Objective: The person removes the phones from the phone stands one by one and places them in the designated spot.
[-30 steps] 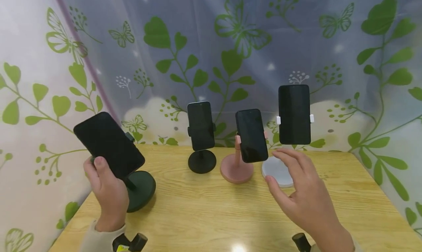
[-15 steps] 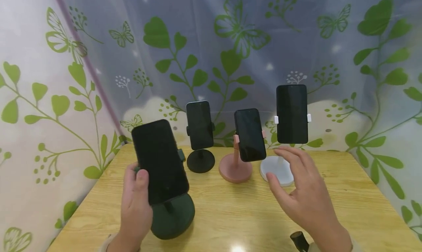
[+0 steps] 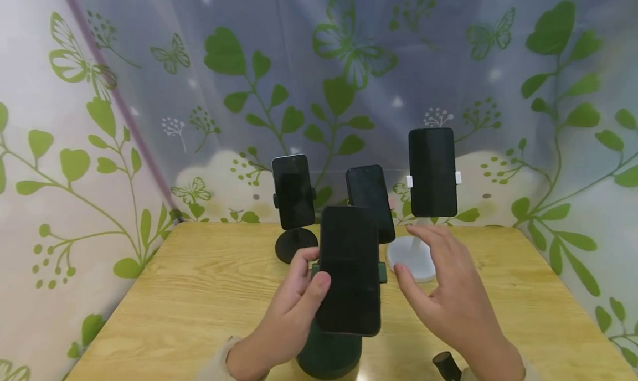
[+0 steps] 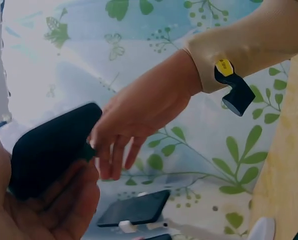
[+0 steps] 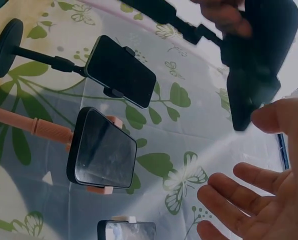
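Observation:
My left hand (image 3: 294, 309) grips a dark green phone stand (image 3: 329, 353) at its clamp, the thumb over the left edge of the black phone (image 3: 349, 276) mounted in it. The fingers pass behind that phone and are partly hidden. Its screen is dark and it stands nearly upright. To its right, my right hand (image 3: 448, 298) is held with fingers spread and relaxed, holding nothing. In the right wrist view, the right thumb (image 5: 266, 117) overlaps the lower end of the held phone (image 5: 264, 60).
Behind are a black phone stand (image 3: 294, 246), a pink stand (image 5: 49, 131) and a white stand (image 3: 406, 258). Each bears a dark phone. The green phone stand partly covers the pink one in the head view. A leaf-patterned curtain (image 3: 239, 121) hangs behind the wooden table (image 3: 164, 303).
My left hand has brought the green phone stand and its phone from the left to the middle, turning the phone from tilted to nearly upright. My right hand has barely moved.

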Motion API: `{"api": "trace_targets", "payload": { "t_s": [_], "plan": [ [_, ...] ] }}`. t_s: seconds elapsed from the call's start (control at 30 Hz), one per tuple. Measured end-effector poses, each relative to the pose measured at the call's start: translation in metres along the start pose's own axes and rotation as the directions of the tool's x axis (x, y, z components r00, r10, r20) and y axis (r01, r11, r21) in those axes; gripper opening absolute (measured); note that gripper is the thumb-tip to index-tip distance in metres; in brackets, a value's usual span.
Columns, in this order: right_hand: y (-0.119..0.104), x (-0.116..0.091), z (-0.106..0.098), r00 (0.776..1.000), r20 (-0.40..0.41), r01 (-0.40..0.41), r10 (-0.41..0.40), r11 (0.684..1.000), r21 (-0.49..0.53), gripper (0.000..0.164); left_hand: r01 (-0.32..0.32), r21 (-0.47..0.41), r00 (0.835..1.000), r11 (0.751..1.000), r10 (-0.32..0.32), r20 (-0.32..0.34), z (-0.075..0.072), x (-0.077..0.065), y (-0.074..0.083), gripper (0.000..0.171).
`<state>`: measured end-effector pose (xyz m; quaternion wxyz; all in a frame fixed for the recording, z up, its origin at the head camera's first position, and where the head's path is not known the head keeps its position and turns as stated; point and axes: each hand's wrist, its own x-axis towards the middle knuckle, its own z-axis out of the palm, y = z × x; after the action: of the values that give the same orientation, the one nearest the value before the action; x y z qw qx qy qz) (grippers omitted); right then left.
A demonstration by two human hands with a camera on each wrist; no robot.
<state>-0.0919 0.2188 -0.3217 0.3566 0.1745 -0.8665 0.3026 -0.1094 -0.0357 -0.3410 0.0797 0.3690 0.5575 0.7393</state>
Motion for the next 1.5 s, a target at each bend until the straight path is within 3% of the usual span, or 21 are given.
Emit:
{"api": "trace_targets", "payload": {
  "t_s": [0.13, 0.37, 0.63, 1.07, 1.17, 1.3, 1.4, 1.5],
  "plan": [
    [0.002, 0.001, 0.001, 0.999, 0.005, 0.046, -0.045, 0.999, -0.012, 0.054, -0.029, -0.035, 0.998, 0.999, 0.031, 0.055, 0.004, 0.007, -0.012, 0.026],
    [0.003, 0.001, 0.004, 0.996, 0.040, 0.084, -0.083, 0.996, -0.021, 0.020, -0.111, -0.035, 0.981, 0.993, 0.116, 0.156, 0.000, 0.010, -0.022, 0.030],
    [0.004, -0.003, 0.008, 0.987, 0.070, 0.140, -0.142, 0.990, 0.030, 0.023, -0.051, -0.022, 0.983, 0.998, 0.054, 0.175, -0.005, 0.012, -0.029, 0.031],
    [0.004, -0.004, 0.013, 0.986, 0.087, 0.136, -0.141, 0.989, 0.056, 0.024, 0.050, 0.031, 0.984, 0.998, -0.055, 0.167, -0.011, 0.011, -0.024, 0.031],
    [0.004, -0.005, 0.014, 0.987, 0.100, 0.123, -0.128, 0.991, 0.055, 0.026, 0.092, 0.023, 0.978, 0.995, -0.095, 0.188, -0.012, 0.011, -0.021, 0.033],
    [0.004, -0.006, 0.014, 0.986, 0.114, 0.119, -0.124, 0.992, 0.049, 0.033, 0.138, 0.034, 0.954, 0.990, -0.142, 0.264, -0.016, 0.013, -0.017, 0.040],
    [0.003, -0.006, 0.013, 0.984, 0.134, 0.110, -0.115, 0.993, 0.044, 0.037, 0.141, 0.102, 0.935, 0.985, -0.167, 0.312, -0.022, 0.014, -0.015, 0.046],
    [0.003, -0.005, 0.012, 0.973, 0.221, 0.050, -0.065, 0.996, 0.073, 0.032, 0.121, 0.261, 0.944, 0.958, -0.193, 0.267, -0.028, 0.014, -0.010, 0.047]
  ]
}}
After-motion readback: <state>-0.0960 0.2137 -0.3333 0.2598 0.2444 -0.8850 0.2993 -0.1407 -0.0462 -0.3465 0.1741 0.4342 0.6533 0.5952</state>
